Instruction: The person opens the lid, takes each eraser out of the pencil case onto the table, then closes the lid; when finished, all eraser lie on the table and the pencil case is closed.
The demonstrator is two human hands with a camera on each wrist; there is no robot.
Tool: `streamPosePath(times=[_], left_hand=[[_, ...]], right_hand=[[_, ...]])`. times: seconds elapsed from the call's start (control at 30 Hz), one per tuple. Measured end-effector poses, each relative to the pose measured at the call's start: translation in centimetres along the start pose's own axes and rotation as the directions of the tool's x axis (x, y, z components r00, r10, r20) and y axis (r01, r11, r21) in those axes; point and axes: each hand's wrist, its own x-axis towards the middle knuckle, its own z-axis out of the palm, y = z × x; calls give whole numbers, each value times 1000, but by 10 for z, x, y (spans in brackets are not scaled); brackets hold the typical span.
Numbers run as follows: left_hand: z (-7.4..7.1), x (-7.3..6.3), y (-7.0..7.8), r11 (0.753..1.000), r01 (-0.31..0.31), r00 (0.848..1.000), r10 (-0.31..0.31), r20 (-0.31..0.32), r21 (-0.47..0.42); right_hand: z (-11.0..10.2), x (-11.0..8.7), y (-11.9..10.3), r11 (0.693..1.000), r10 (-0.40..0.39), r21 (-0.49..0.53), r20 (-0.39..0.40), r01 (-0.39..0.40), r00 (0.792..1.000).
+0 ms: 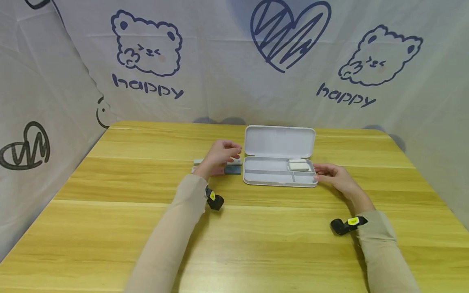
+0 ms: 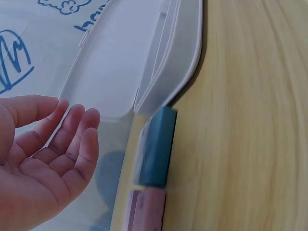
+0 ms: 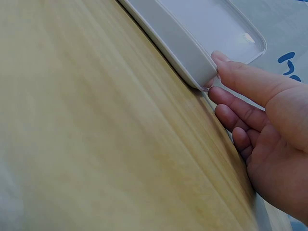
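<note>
**Pinching the white plastic hinged case [image 1: 267, 178] at one end**

Fingers and thumb of the right hand [image 1: 338, 178] gripped the case's right end, probably to steady it; those of the left hand [image 1: 220, 154] curved loosely, holding nothing. The case sat on the yellow wood-grain table [image 1: 275, 240], its lid [image 1: 280, 142] raised behind, leaving the compartments accessible. Two small white rectangular blocks [image 1: 299, 166] lay at the back compartment's right end. Just beyond the case's left end lay a blue-green rectangular block [image 1: 233, 170], a pink one [image 2: 149, 211] and off-white ones [image 1: 235, 161], seemingly grouped for easy reach. The left hand hovered above these, fingers pointing caseward; both forearms stretched forward.
</note>
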Motion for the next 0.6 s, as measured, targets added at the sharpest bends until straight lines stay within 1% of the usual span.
streamPosePath(times=[0.13,0.2,0.27,0.4,0.6], left_hand=[[9,4,0,998,-1,1000,2,14,-56],[14,6,1,998,3,1000,-2,17,-60],[18,8,2,999,6,1000,-5,19,-46],[28,14,5,1000,3,1000,-4,23,12],[43,22,11,997,-7,999,4,45,75]], right_hand=[[0,0,0,1000,-8,2,-1,8,1000],[1,0,1,1000,-9,1,-2,9,1000],[1,0,1,1000,-8,-1,-2,8,1000],[1,1,1,1000,-9,1,-5,9,1000],[0,1,3,999,-36,14,-9,36,999]])
